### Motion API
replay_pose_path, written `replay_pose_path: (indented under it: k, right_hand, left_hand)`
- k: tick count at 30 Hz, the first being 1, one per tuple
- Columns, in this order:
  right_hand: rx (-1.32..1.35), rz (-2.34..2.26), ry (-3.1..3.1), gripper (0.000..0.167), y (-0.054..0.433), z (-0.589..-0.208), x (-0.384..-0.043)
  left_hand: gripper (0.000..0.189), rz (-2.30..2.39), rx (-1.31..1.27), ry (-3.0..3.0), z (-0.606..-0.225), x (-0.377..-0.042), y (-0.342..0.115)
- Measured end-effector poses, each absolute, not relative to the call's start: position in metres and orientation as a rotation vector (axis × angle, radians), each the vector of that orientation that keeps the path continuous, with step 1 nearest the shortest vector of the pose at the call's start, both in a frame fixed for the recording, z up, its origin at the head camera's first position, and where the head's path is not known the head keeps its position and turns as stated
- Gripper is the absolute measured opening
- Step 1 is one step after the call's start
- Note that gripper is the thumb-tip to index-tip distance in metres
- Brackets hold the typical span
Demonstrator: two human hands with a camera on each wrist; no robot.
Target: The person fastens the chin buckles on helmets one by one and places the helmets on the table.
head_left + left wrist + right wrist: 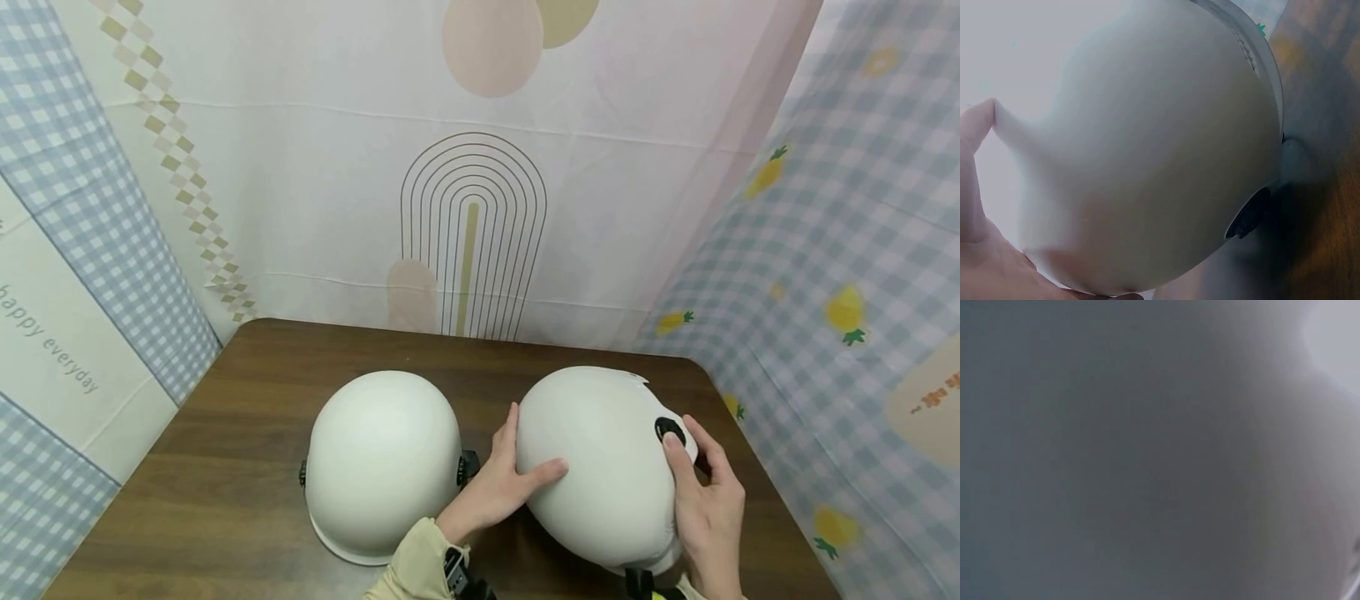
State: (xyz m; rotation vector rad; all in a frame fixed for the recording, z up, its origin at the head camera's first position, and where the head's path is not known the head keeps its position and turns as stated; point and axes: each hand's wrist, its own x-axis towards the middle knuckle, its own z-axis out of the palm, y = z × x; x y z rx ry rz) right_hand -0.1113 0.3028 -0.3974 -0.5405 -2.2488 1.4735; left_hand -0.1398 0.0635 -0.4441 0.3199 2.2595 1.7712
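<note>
A white helmet (592, 467) with a black round knob (670, 430) is held between both hands at the right of the table. My left hand (504, 479) holds its left side, thumb over the dome and fingers round the flank; the left wrist view shows fingertips partly hidden beneath it. With thumb by the knob and fingers round the rim, my right hand (708, 496) grips the other side. A second white helmet (384, 467) stands dome up on the left, near my left forearm. The right wrist view is filled by a blurred pale surface (1160, 450).
The brown wooden table (217, 467) carries both helmets. A pale patterned cloth (322, 183) hangs behind it, and a blue checked cloth (847, 208) slopes down along the right side. Black side fittings (468, 468) stick out from the left helmet.
</note>
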Motion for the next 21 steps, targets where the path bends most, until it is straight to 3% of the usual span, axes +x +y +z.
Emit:
replay_pose_path:
  k: [21]
  right_hand:
    - [-0.548,1.513,-2.199,0.049,0.3035,-0.4062,-0.1144]
  left_hand:
    - [0.109,1.777,0.332,2.302,-0.4465,-0.1404,0.0627]
